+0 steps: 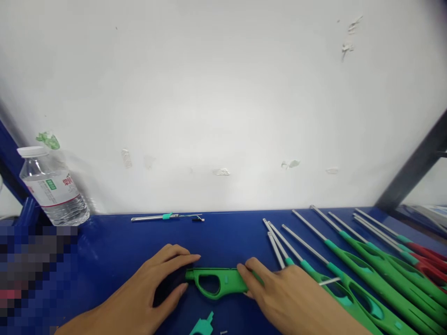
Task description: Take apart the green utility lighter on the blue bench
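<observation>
A green lighter handle point(227, 280) with a finger loop lies on the blue table between my hands, its narrow end to the left. My right hand point(279, 291) grips its right end, thumb and fingers closed round it. Just off the narrow end, my left hand point(164, 279) has its thumb and fingers apart with nothing between them. Below the handle lies a teal trigger piece point(203, 324), partly cut off by the frame's lower edge, with a small screw point(224, 332) beside it. Farther back rests a metal lighter tube point(150, 218) with a teal collar and thin wires.
On the right lie several long green lighters point(380, 284) with metal tubes, and red ones point(428, 263) beyond them. A water bottle point(54, 186) stands at the back left against the white wall point(223, 102). A dark post point(412, 163) rises at the right.
</observation>
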A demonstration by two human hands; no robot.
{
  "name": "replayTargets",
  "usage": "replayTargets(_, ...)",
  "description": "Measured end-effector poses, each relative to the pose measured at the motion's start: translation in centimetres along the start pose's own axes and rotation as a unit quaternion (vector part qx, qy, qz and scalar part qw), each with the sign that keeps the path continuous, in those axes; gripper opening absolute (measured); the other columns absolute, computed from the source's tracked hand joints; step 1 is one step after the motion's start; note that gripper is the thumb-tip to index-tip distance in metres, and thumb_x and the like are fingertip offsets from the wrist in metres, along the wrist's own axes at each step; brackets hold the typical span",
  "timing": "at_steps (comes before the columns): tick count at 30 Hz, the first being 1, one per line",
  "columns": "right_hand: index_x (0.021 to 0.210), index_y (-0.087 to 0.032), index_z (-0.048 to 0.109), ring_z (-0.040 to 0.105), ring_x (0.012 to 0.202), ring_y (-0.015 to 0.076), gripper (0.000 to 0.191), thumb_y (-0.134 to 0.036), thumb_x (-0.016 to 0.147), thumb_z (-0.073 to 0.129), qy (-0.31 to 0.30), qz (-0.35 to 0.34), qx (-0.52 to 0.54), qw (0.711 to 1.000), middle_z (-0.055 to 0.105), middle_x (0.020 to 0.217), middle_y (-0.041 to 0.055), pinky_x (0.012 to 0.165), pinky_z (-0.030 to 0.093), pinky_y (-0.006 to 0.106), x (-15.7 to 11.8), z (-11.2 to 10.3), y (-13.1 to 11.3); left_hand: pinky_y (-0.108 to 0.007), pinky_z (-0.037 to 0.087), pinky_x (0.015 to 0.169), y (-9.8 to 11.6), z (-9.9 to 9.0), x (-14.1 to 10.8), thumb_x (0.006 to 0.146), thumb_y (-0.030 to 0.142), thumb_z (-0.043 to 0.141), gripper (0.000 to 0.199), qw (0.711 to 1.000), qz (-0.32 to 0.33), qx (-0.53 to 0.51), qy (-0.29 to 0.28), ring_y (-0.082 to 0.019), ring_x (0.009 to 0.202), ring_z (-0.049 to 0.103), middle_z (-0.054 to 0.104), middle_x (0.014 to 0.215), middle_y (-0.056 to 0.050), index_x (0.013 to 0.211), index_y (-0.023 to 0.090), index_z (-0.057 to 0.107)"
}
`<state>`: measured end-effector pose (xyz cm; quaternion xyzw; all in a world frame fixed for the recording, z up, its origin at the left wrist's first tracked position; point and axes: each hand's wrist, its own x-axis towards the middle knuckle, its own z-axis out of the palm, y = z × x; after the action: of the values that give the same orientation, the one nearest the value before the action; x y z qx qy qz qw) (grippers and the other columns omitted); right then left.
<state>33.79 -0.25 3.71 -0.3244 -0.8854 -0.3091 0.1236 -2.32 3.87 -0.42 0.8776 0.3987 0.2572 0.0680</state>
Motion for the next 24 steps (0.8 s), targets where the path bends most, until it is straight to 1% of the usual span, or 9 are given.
replayTargets(3, 0.133, -0.013, 0.081, 0.058, 0.037, 0.0147, 0.044, -0.035, 0.098, 0.098, -0.012, 0.016, 0.000, 1.000, 0.090, 0.106, 0.0045, 0.031, 0.032, 0.047, -0.1, 0.2, -0.1, -0.030, 0.070, 0.114, 0.3, -0.1, 0.7, 0.120, 0.055, 0.063, 0.045, 0.999, -0.001, -0.039, -0.019, -0.018, 0.129, 0.084, 0.081, 0.145, 0.003, 0.165, 0.057, 0.065)
replayTargets(6, 0.136, -0.014, 0.081, 0.062, 0.039, 0.0145, 0.052, -0.033, 0.093, 0.103, -0.031, 0.019, 0.005, 0.999, 0.090, 0.109, 0.0024, 0.033, 0.034, 0.047, -0.3, 0.5, -0.1, -0.030, 0.072, 0.105, 0.2, 0.4, 1.2, 0.124, 0.060, 0.056, 0.040, 0.997, -0.003, -0.071, -0.016, -0.019, 0.117, 0.084, 0.081, 0.133, 0.000, 0.159, 0.053, 0.072)
replayTargets(9, 0.138, -0.015, 0.080, 0.065, 0.042, 0.0149, 0.060, -0.035, 0.089, 0.107, -0.052, 0.017, 0.013, 0.998, 0.090, 0.111, 0.0011, 0.034, 0.034, 0.047, -0.2, 0.5, -0.2, -0.028, 0.071, 0.098, 0.3, 0.7, 1.3, 0.126, 0.061, 0.049, 0.040, 0.996, -0.001, -0.088, -0.011, -0.019, 0.110, 0.083, 0.080, 0.127, -0.001, 0.154, 0.052, 0.076)
replayTargets(13, 0.137, -0.017, 0.080, 0.071, 0.049, 0.0180, 0.051, -0.051, 0.103, 0.097, -0.092, 0.024, 0.027, 0.995, 0.090, 0.114, 0.0044, 0.037, 0.031, 0.049, 0.6, 0.0, -0.3, -0.027, 0.070, 0.098, 0.4, 0.6, 1.3, 0.127, 0.056, 0.049, 0.039, 0.996, -0.004, -0.086, -0.006, -0.018, 0.112, 0.082, 0.080, 0.128, -0.002, 0.153, 0.049, 0.077)
replayTargets(16, 0.128, -0.021, 0.081, 0.074, 0.054, 0.0210, 0.044, -0.058, 0.106, 0.093, -0.136, 0.033, 0.039, 0.989, 0.088, 0.108, 0.0034, 0.039, 0.026, 0.047, 1.1, -0.1, -0.2, -0.023, 0.071, 0.096, 0.2, 0.5, 1.3, 0.127, 0.052, 0.051, 0.037, 0.997, 0.015, -0.076, 0.004, -0.016, 0.109, 0.084, 0.081, 0.126, 0.000, 0.154, 0.050, 0.076)
replayTargets(18, 0.131, -0.023, 0.080, 0.076, 0.056, 0.0217, 0.040, -0.053, 0.107, 0.092, -0.165, 0.041, 0.044, 0.984, 0.086, 0.106, 0.0017, 0.040, 0.024, 0.046, 1.1, 0.0, 0.2, -0.019, 0.070, 0.098, 0.0, 0.6, 1.3, 0.125, 0.051, 0.055, 0.037, 0.998, 0.028, -0.061, 0.011, -0.014, 0.109, 0.086, 0.083, 0.127, 0.003, 0.158, 0.052, 0.072)
replayTargets(20, 0.138, -0.025, 0.079, 0.079, 0.059, 0.0224, 0.038, -0.046, 0.108, 0.093, -0.196, 0.055, 0.048, 0.978, 0.087, 0.109, 0.0012, 0.041, 0.025, 0.044, 0.9, 0.3, 0.9, -0.018, 0.068, 0.105, 0.0, 0.6, 1.1, 0.124, 0.049, 0.058, 0.039, 0.999, 0.028, -0.036, 0.019, -0.014, 0.118, 0.087, 0.084, 0.136, 0.005, 0.162, 0.050, 0.067)
replayTargets(22, 0.141, -0.026, 0.079, 0.082, 0.060, 0.0238, 0.038, -0.038, 0.108, 0.094, -0.229, 0.075, 0.050, 0.969, 0.087, 0.113, 0.0011, 0.042, 0.031, 0.043, 0.7, 0.5, 1.9, -0.017, 0.066, 0.110, -0.1, 0.7, 0.8, 0.124, 0.046, 0.059, 0.039, 0.999, 0.024, -0.010, 0.023, -0.014, 0.128, 0.085, 0.083, 0.146, 0.006, 0.163, 0.049, 0.065)
replayTargets(24, 0.142, -0.025, 0.080, 0.086, 0.067, 0.0264, 0.035, -0.031, 0.110, 0.091, -0.261, 0.103, 0.050, 0.959, 0.088, 0.116, 0.0022, 0.045, 0.042, 0.041, 0.6, 0.5, 2.9, -0.016, 0.064, 0.112, 0.0, 0.9, 0.5, 0.124, 0.042, 0.056, 0.040, 0.999, 0.026, 0.010, 0.020, -0.013, 0.133, 0.084, 0.081, 0.150, 0.008, 0.163, 0.049, 0.063)
